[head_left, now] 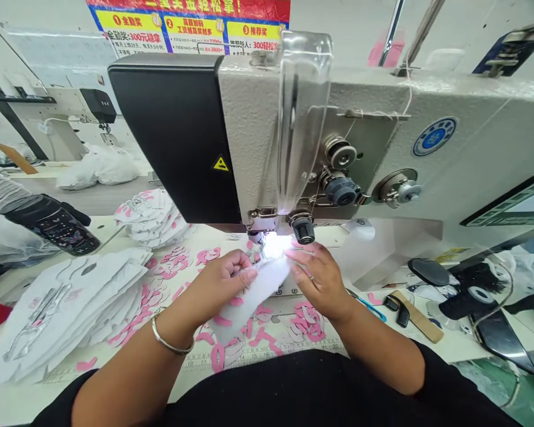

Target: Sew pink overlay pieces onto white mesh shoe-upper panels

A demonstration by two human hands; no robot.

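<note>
A white piece of fabric (267, 283) lies under the lit needle area of a sewing machine (253, 118), its lower end slanting toward me. Pinched between thumb and curled fingers, the fabric's left edge is in my left hand (231, 276), which wears a bangle at the wrist. On the other side, my right hand (318, 276) has its fingers stretched out and rests them on the fabric's right edge close to the needle. Bright light washes out the stitching spot, so the needle itself is hard to make out. Small pink cut pieces (309, 320) are scattered around both hands.
To the left lie a stack of white fabric pieces (71, 302) and a second stack (153, 216) behind it. On the right are blue-handled tweezers (369, 305), a brown strip (420, 320), a black thread cone (465, 302) and a phone (501, 338). A printed ruler (249, 357) runs along the front.
</note>
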